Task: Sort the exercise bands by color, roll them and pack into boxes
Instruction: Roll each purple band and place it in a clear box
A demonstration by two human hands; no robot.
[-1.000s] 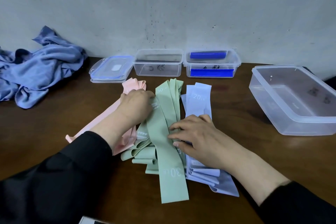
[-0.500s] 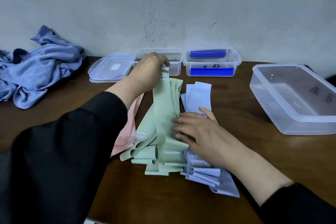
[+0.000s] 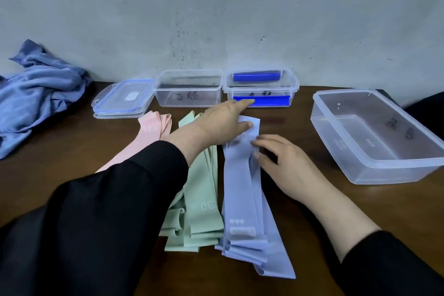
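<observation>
Dark wooden table (image 3: 300, 211) against a scuffed grey wall: three colour piles of flat exercise bands lie side by side.

The pink bands (image 3: 150, 132), green bands (image 3: 204, 202) and lilac bands (image 3: 240, 190) look thin, limp and light, likely rubbery and clingy; taking one by its far end would probably peel it clean off its pile. The left hand (image 3: 221, 122) reaches over the lilac pile's far end, fingers straight, thumb on the top band; the right hand (image 3: 283, 163) lies with fingers loosely spread, tips touching that pile's edge. The sleeve hides much of the green and pink piles. Marks on the clear boxes (image 3: 188, 91) are illegible.
</observation>
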